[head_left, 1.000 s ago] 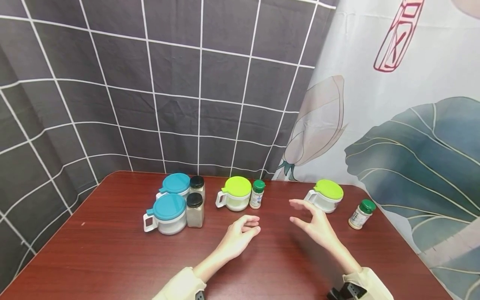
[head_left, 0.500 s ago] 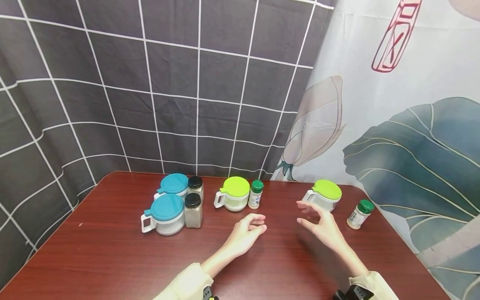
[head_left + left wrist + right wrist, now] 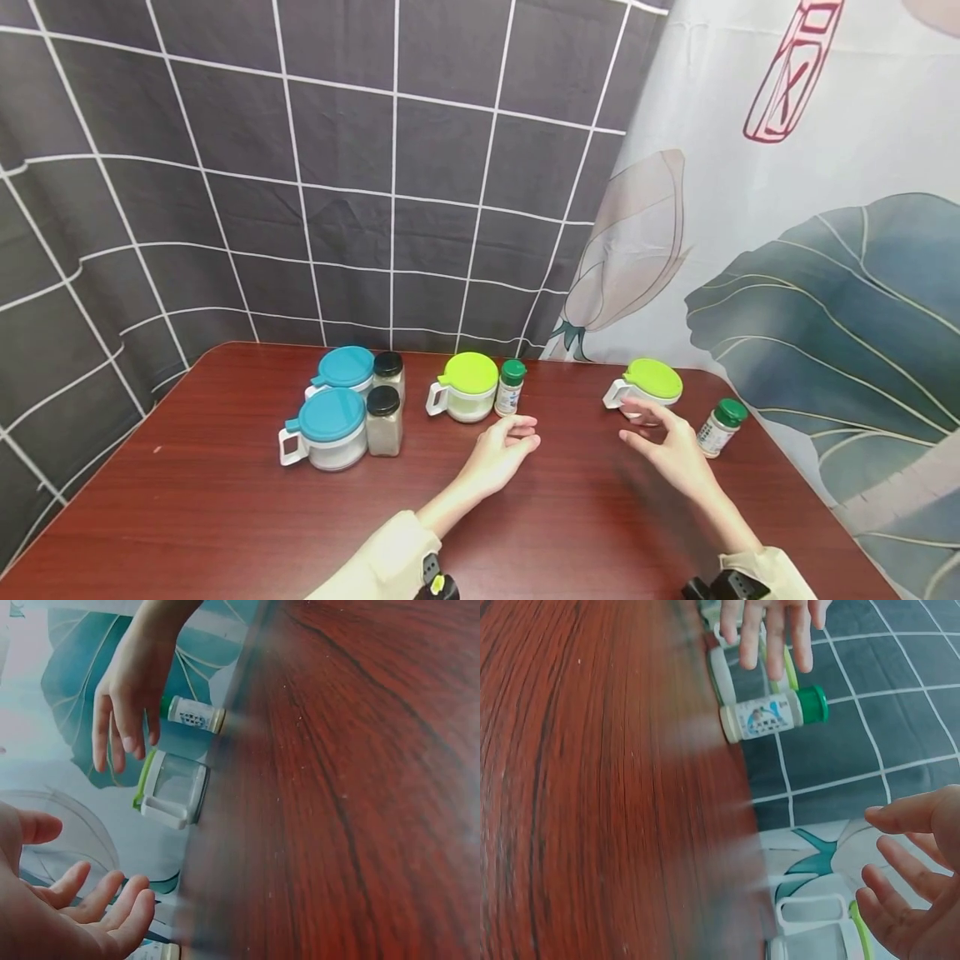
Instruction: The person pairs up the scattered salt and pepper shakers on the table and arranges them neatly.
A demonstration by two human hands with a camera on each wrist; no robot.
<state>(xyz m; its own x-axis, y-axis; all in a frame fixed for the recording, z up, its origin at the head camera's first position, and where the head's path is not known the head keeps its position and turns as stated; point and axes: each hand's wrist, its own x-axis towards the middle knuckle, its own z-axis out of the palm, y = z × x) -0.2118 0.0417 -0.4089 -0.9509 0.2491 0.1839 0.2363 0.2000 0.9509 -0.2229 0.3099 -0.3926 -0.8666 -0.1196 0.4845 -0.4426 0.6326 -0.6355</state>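
My left hand (image 3: 493, 460) hovers over the table, fingers loosely bent and nothing in them. Just beyond it stands a small shaker bottle (image 3: 508, 388) with a green cap, beside a seasoning jar (image 3: 468, 388) with a lime lid and white handle. My right hand (image 3: 675, 450), likewise holding nothing, is in front of a second lime-lidded jar (image 3: 652, 379), partly hiding it. A second green-capped bottle (image 3: 720, 429) stands right of that hand. In the right wrist view, the right hand (image 3: 922, 877) has its fingers spread apart near the jar's handle.
At the left stand two blue-lidded jars (image 3: 333, 417) with white handles, one behind the other. Two black-capped glass shakers (image 3: 385, 423) stand directly beside them. The reddish wooden table (image 3: 225, 517) ends at a dark grid curtain (image 3: 337, 167) and a white leaf-patterned one.
My right hand has moved to the right, now in front of the right lime-lidded jar. My left hand has shifted slightly right and forward. The jars and bottles stay where they were.
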